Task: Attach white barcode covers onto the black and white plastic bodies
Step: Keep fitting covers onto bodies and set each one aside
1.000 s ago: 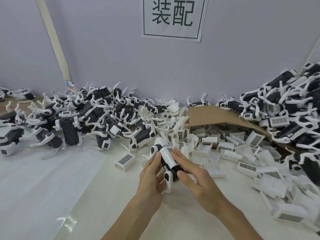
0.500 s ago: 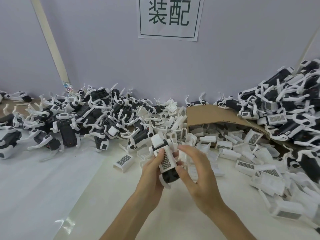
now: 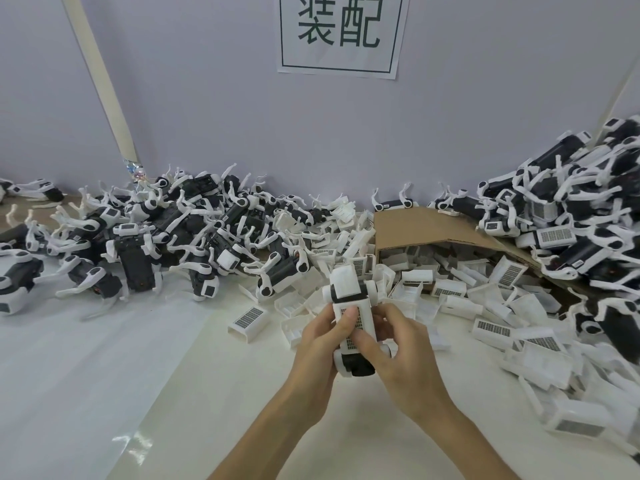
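Grey wall (image 3: pixel 207 116) with sign (image 3: pixel 337 32), white counter (image 3: pixel 104 375). Left hand (image 3: pixel 318 348) and right hand (image 3: pixel 401 355) both curl round one body (image 3: pixel 346 282), thumbs pressing one barcode cover (image 3: pixel 363 317) onto it, just left of cardboard box (image 3: pixel 415 226). Loose covers (image 3: pixel 491 329) spill around box. Left heap (image 3: pixel 173 237) and right heap (image 3: pixel 571 202) of bodies flank it, too many to count.

Bodies heap (image 3: pixel 166 237) lies left, loose covers (image 3: pixel 502 306) spill from the cardboard box (image 3: pixel 426 226) right, sign (image 3: pixel 339 32) behind.

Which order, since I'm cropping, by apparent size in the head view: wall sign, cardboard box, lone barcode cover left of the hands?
1-2. wall sign and cardboard box, too close to rank.
3. lone barcode cover, clearly smallest.
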The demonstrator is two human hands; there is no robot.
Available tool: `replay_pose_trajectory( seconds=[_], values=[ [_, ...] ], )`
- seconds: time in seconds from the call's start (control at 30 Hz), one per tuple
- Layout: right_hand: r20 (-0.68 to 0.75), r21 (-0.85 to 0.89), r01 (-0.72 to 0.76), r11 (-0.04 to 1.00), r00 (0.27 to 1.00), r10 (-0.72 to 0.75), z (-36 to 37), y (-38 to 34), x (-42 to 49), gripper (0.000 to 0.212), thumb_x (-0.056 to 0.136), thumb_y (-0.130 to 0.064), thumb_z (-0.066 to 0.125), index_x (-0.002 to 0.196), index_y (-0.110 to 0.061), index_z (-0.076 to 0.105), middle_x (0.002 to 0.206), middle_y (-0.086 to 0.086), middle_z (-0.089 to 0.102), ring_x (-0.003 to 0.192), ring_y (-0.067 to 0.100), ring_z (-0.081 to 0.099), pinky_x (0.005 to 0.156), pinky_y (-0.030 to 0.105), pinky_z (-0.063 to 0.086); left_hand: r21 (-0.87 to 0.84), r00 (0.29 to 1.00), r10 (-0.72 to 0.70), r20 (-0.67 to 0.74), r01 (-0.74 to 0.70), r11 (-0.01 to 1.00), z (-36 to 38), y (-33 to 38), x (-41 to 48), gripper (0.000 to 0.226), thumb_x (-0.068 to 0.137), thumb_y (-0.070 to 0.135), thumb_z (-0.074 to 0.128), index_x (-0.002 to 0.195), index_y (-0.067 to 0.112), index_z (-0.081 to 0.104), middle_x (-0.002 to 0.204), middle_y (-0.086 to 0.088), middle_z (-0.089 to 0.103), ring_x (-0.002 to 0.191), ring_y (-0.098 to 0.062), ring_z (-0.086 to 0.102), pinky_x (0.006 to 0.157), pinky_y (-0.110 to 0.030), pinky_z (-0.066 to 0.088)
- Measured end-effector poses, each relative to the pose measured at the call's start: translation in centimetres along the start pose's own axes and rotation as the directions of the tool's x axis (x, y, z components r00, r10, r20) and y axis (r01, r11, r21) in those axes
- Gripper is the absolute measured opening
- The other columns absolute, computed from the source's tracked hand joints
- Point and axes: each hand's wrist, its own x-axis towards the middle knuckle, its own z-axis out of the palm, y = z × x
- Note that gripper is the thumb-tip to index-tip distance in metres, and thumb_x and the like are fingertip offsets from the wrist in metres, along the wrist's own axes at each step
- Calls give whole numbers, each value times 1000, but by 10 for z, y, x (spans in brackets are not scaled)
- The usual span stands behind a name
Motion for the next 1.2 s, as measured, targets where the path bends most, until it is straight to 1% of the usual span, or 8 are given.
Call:
replay_pose_trajectory(
  seconds=[0.3,0.43,0.6,0.73,0.9,1.0,1.1,1.2],
  values=[
    [-60,-108,11,994,998,-18,4,7,-1,20,82,-54,64,90,-35,61,83,-14,70,81,15,68,76,42,55,18,1000,-13,-17,13,1000,0,-5,1,49,85,44,62,121,12,68,109,-20,73,98,-32,71,74,-36,58],
    [-33,-53,-67,996,997,65,4,9,-3,31,82,-64,60,97,-37,64,94,-16,72,99,11,67,85,39,55,33,999,2,-40,-1,999,-1,-7,2,49,85,49,61,122,17,69,113,-16,73,100,-32,72,73,-33,58],
    [3,182,-107,977,994,108,1,-2,-3,36,86,-62,56,103,-34,71,98,-10,74,98,4,68,78,13,51,118,997,62,-41,-57,991,-1,-11,4,46,87,48,60,115,12,68,111,-13,72,105,-29,70,82,-38,59],
    [-102,152,-101,983,988,117,3,-4,-5,38,82,-61,59,94,-29,73,88,-12,75,90,6,69,74,14,51,148,996,78,-50,-69,987,1,-14,3,48,88,48,59,114,8,67,112,-18,70,106,-32,69,87,-46,58],
    [-261,58,-42,997,964,56,4,0,-7,38,76,-62,64,74,-24,69,69,-9,69,69,10,65,63,13,46,132,997,68,-30,-64,989,6,-19,2,35,93,54,51,106,32,75,113,-9,74,109,-26,70,98,-47,54],
    [-277,50,-33,998,960,46,4,0,-8,37,78,-61,63,74,-25,70,68,-8,69,68,12,65,62,16,49,128,995,86,-42,-80,989,7,-22,2,34,92,55,52,106,35,75,114,-6,74,110,-23,70,99,-47,53],
    [-202,53,-28,998,979,38,1,0,-6,31,84,-56,62,79,-28,75,74,-10,74,72,11,69,64,18,52,173,995,90,-31,-84,981,3,-18,3,42,90,54,57,114,23,71,115,-9,73,110,-25,69,96,-47,55],
    [-2,298,-220,929,973,231,-11,-2,3,35,87,-52,62,85,-22,80,83,3,77,76,14,73,62,21,53,295,986,135,95,-158,942,1,-13,2,37,92,31,65,128,26,59,115,-6,72,104,-26,71,85,-37,59]
  ],
)
